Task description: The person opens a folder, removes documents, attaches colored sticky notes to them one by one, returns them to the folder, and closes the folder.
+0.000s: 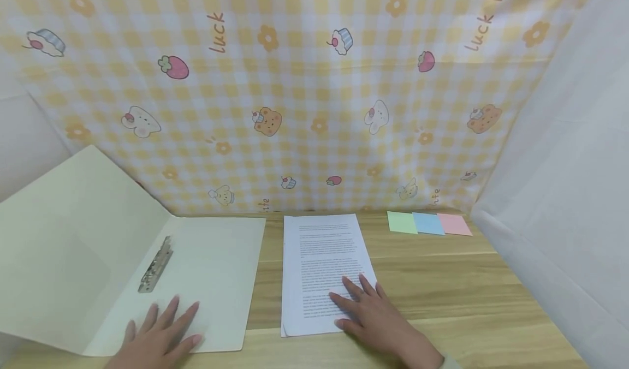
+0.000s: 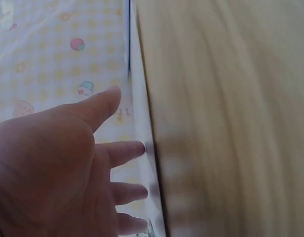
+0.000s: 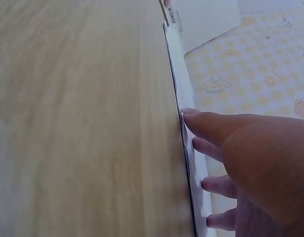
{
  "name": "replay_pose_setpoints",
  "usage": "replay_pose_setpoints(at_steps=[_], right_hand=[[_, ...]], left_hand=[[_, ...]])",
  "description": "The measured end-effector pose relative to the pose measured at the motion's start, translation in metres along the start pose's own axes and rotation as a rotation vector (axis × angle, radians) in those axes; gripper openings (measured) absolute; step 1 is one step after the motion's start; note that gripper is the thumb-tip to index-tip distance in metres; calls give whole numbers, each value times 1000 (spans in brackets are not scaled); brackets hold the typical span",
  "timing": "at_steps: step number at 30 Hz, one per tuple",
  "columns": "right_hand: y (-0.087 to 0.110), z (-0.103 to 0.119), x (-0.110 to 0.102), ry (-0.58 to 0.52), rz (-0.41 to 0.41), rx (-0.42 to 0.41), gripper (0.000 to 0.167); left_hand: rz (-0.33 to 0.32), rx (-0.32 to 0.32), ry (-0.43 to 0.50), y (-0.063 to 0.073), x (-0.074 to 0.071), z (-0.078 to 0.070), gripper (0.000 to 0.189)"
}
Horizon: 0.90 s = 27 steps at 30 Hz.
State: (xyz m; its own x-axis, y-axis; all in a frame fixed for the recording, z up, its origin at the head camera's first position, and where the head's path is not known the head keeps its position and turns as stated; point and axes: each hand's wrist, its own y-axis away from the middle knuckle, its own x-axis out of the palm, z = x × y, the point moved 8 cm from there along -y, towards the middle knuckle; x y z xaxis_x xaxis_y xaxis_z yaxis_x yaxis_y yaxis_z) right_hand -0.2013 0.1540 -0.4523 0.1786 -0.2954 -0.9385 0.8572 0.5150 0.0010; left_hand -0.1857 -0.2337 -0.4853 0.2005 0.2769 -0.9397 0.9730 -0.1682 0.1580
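A white folder (image 1: 216,281) lies spread on the left of the table, its cover (image 1: 73,243) tilted up to the left. Near the fold sits a metal clip (image 1: 156,265). My left hand (image 1: 152,339) rests on the folder's near part with fingers spread; in the left wrist view its fingertips meet the white surface. Right of the folder is a stack of printed paper (image 1: 319,271), one near corner slightly curled. My right hand (image 1: 375,322) lies on the stack's lower right part, fingers spread, and the right wrist view shows the fingertips touching the paper.
Green (image 1: 402,222), blue (image 1: 428,224) and pink (image 1: 454,225) sticky notes lie in a row at the back right of the wooden table (image 1: 442,287). A yellow checked cloth (image 1: 314,90) hangs behind, and a white sheet (image 1: 565,194) borders the right side.
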Motion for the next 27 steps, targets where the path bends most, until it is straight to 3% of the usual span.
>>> replay_pose_setpoints(at_steps=[4, 7, 10, 15, 18, 23, 27], right_hand=[[0, -2, 0, 13, 6, 2, 57], [0, -3, -2, 12, 1, -4, 59], [0, -6, -9, -6, -30, -19, 58], [-3, -19, -30, 10, -128, -18, 50], [-9, -35, -43, 31, -177, 50, 46], [-19, -65, -62, 38, -223, 191, 42], [-25, -83, -73, 15, -218, 278, 43]], left_hand=[[-106, 20, -7, -4, -11, -20, 73], [-170, 49, -38, -10, -21, -47, 70], [-183, 95, -31, -19, -26, -78, 66], [-137, 146, 59, -45, -21, -125, 63], [-138, 163, 81, -63, -14, -147, 63], [-121, 211, 95, -89, -1, -172, 70], [-60, 267, 95, -102, 10, -183, 84]])
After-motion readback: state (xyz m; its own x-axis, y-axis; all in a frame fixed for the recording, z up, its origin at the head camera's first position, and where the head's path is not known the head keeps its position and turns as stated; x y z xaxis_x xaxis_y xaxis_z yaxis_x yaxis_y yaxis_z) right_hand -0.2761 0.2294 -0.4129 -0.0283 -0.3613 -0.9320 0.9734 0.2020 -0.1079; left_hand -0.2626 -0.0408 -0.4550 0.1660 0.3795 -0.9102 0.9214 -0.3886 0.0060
